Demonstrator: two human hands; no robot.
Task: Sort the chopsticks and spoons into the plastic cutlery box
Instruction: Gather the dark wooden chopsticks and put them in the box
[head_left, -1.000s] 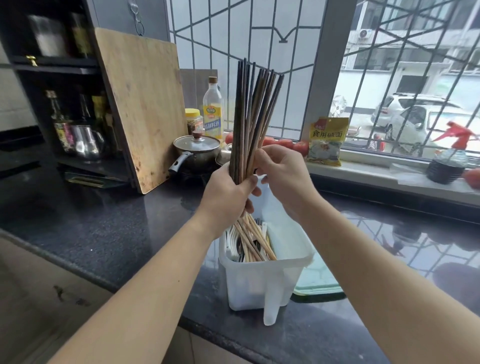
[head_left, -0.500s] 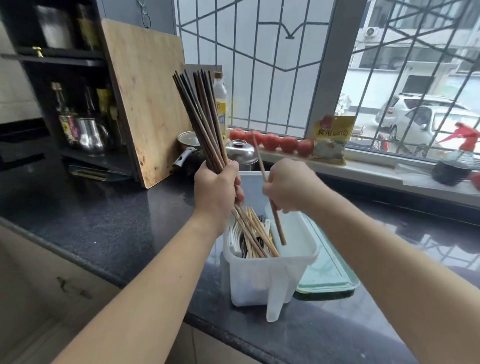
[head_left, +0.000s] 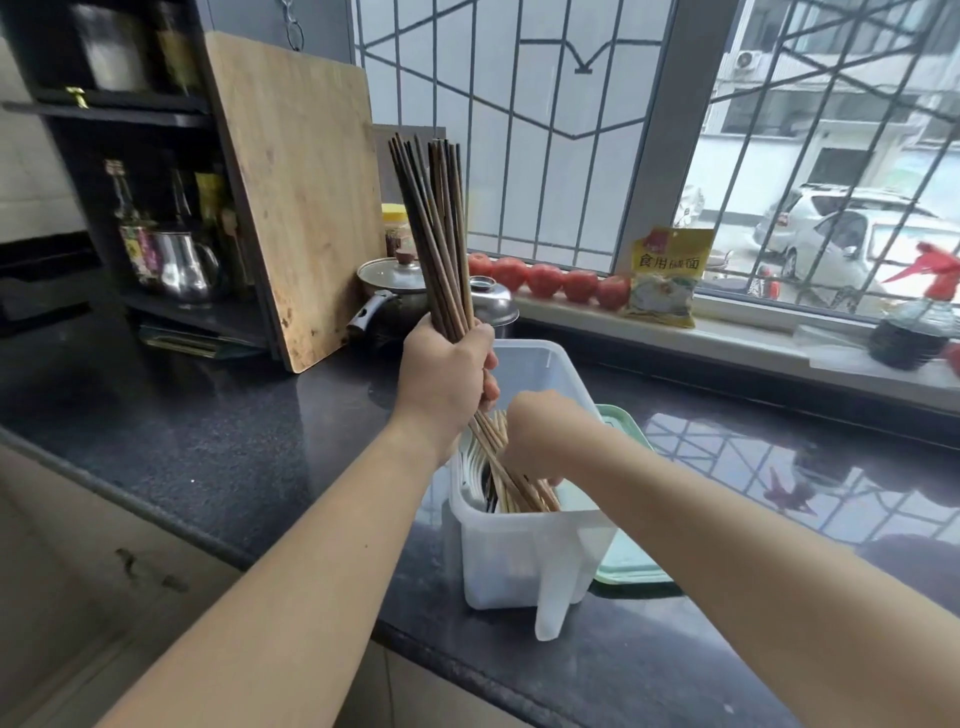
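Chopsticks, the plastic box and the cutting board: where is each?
chopsticks (head_left: 435, 234), head view, mid-bundle above the fist.
plastic box (head_left: 524, 556), head view, front wall.
cutting board (head_left: 301, 197), head view, centre of its face.

You get soft daylight from the window (head_left: 519, 130) ahead and to the right, bright enough to wash out the street beyond the bars. The glossy dark countertop (head_left: 218, 447) mirrors the window grille on its right side as pale glare. Your shelf (head_left: 104, 156) at upper left sits dim, its contents murky. Shadows are faint and diffuse. Wide-angle distortion bends the frame edges and stretches your forearms; slight softness blurs the far corners.
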